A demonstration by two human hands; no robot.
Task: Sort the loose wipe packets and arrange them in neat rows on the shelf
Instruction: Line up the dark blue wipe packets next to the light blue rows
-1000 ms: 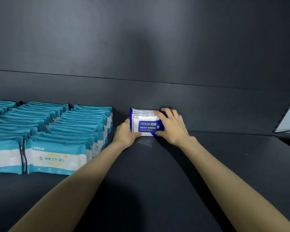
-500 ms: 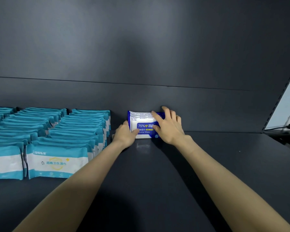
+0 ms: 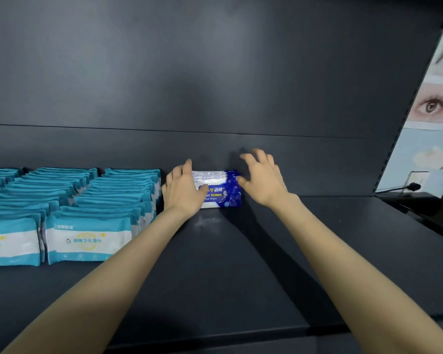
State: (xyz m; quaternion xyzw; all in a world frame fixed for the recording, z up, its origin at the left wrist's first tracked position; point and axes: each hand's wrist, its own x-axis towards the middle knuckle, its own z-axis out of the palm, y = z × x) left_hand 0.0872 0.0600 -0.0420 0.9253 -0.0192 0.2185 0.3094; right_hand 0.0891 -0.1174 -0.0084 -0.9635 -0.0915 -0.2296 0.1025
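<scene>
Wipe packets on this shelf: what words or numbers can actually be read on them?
"酒精": white letters on the front of the blue packet.
"nol Wipes": below that on the same packet; the left hand hides the start of the word.
"酒精卫生湿巾": on the front teal packet.
White brand line at the teal packet's top left corner: too blurred to read.
Fine print on the blue packet's top strip: too small to read.

Left hand [image 3: 183, 192] hides part of the blue packet [image 3: 224, 191].

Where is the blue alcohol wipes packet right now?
In the head view, the blue packet stands mid-shelf against the back panel, between the left hand and right hand, just right of the teal rows.
</scene>
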